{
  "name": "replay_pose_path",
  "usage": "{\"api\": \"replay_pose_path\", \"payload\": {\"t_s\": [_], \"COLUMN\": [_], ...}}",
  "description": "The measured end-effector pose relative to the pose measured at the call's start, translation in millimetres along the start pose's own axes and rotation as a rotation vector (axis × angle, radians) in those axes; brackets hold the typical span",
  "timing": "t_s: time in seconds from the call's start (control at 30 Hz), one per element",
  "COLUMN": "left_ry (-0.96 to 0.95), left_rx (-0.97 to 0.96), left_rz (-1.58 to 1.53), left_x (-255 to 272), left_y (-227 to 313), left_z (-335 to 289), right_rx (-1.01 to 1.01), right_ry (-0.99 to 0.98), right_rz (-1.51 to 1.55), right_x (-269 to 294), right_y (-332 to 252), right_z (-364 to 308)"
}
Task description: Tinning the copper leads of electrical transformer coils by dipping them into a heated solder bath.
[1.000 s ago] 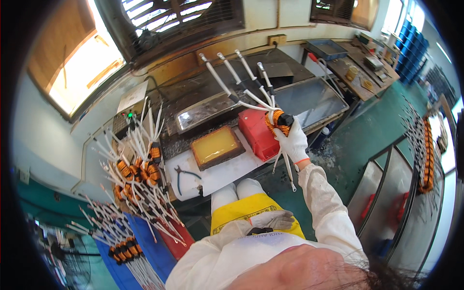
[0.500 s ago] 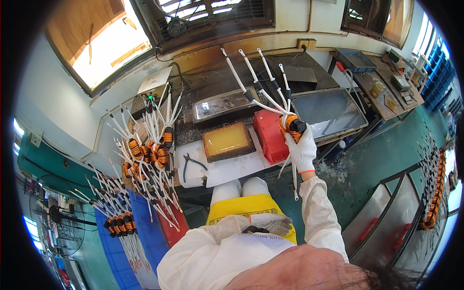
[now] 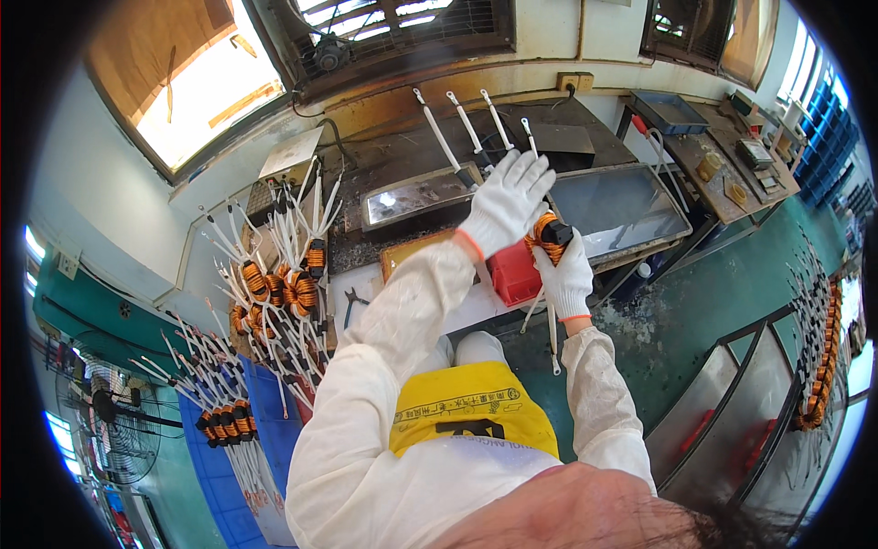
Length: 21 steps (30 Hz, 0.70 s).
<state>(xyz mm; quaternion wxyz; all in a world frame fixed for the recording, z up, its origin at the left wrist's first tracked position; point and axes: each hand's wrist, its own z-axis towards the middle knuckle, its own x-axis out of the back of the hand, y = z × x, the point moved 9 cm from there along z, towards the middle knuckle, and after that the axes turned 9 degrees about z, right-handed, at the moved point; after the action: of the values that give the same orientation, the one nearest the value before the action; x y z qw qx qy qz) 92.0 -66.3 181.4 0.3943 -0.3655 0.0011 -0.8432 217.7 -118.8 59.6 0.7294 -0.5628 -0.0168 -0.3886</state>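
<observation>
Right hand point(image 3: 569, 278) has fingers curled round the orange coil point(image 3: 546, 236) by the tray's point(image 3: 642, 250) left edge; left hand point(image 3: 506, 206) fingers outstretched, can't tell if touching white leads point(image 3: 464, 123). Probably hefty, leads bendy: grip the coil itself.

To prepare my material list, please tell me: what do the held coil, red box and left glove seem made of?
Coil: probably copper wire, slightly shiny, from its orange, close-wound turns.
Red box: likely plastic, fairly smooth; its colour is even, though painted metal is possible.
Left glove: apparently knitted fabric, matte white, closely following the fingers.
</observation>
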Motion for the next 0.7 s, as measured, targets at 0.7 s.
{"api": "replay_pose_path", "payload": {"t_s": [0.7], "left_ry": [-0.223], "left_rx": [-0.047], "left_rz": [-0.225], "left_x": [-6], "left_y": [20], "left_z": [-15], "right_rx": [0.043], "right_ry": [0.035], "right_rz": [-0.039], "right_x": [-3], "right_y": [18], "right_z": [0]}}
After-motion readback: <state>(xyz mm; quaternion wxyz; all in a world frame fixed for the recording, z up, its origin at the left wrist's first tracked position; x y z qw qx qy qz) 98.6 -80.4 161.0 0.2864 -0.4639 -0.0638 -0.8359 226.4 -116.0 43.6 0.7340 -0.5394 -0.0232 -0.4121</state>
